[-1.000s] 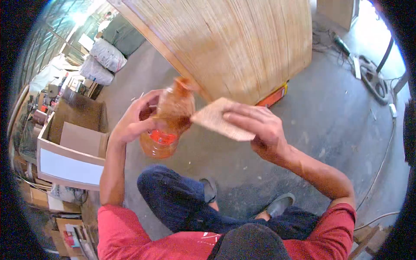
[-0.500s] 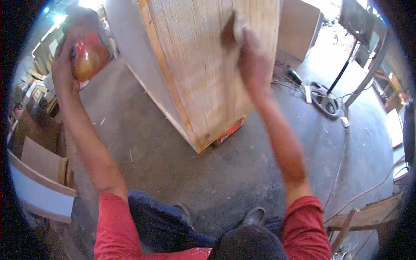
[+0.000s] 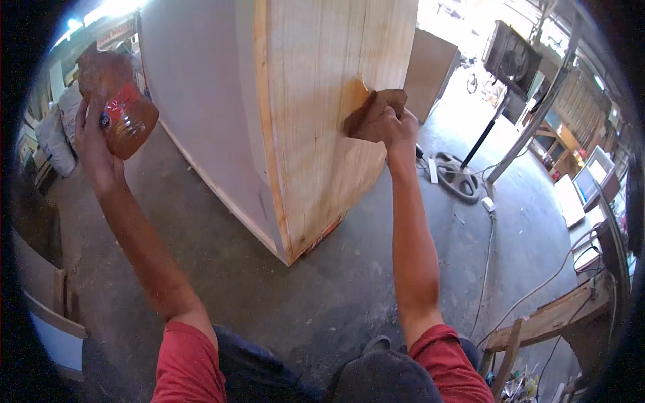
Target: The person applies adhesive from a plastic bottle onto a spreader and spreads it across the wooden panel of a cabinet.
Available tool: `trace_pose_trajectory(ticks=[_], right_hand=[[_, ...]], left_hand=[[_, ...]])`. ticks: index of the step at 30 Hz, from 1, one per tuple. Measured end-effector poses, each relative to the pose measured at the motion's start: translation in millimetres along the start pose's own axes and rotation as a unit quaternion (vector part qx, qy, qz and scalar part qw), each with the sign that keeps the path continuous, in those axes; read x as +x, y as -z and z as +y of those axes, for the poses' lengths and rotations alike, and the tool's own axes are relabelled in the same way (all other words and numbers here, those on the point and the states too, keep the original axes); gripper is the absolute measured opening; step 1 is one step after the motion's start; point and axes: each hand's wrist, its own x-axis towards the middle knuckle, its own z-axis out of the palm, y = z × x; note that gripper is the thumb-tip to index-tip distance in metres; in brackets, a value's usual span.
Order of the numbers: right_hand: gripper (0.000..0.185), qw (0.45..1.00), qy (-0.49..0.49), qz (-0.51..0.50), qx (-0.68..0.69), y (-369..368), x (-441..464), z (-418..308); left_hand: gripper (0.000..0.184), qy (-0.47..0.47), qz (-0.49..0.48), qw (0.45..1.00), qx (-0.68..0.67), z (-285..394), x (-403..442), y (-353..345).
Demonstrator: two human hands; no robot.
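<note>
While one red-labelled bottle (image 3: pixel 133 123) is gripped in the curled left hand (image 3: pixel 95 138), one flat brown pad (image 3: pixel 377 115) is pinched in the right hand (image 3: pixel 399 127), at the wood-grained panel (image 3: pixel 316 138).

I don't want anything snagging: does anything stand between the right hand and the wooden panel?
Only the flat brown piece, which the right hand holds at the wooden panel; nothing else visible intervenes. The red-labelled plastic bottle, in the left hand, is off left.

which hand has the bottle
The left hand, gripping the plastic bottle with the red label; the right hand instead holds a flat brown piece.
</note>
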Motion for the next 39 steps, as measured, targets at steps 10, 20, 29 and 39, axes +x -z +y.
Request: trace_pose_trajectory(ticks=[10, 20, 29, 39], right_hand=[[0.029, 0.989, 0.146, -0.029, 0.026, -1, 10, -207], [0.049, 0.895, 0.432, -0.024, -0.106, -11, -85, -85], [0.024, 0.986, 0.084, -0.063, 0.127, -8, -66, -189], [0.026, 0.972, 0.203, -0.109, 0.05, -3, -107, -263]], left_hand=[[0.073, 0.016, 0.023, 0.999, -0.015, -18, 5, 20], [0.074, -0.011, 0.021, 1.0, -0.005, -22, 10, 29], [0.067, -0.044, -0.01, 0.999, 0.022, -8, -7, 11], [0.055, -0.021, -0.001, 1.0, 0.02, 0, -22, -16]])
